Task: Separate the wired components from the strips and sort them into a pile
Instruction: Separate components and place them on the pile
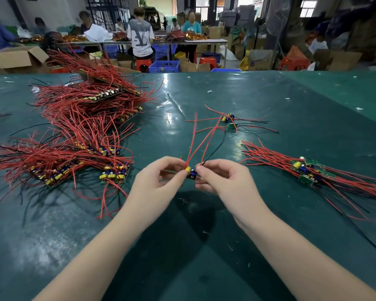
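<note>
Between my two hands I hold a small piece of board strip with yellow and blue capacitors and red and black wires rising from it. My left hand pinches its left end and my right hand pinches its right end, above the green table. A big heap of wired strips covers the table's left side. A smaller bundle of wired boards lies at the right. A few separated components lie further out in the middle.
Small scraps dot the green table surface. Beyond the far edge are cardboard boxes, blue crates, red stools, and several people working at another table.
</note>
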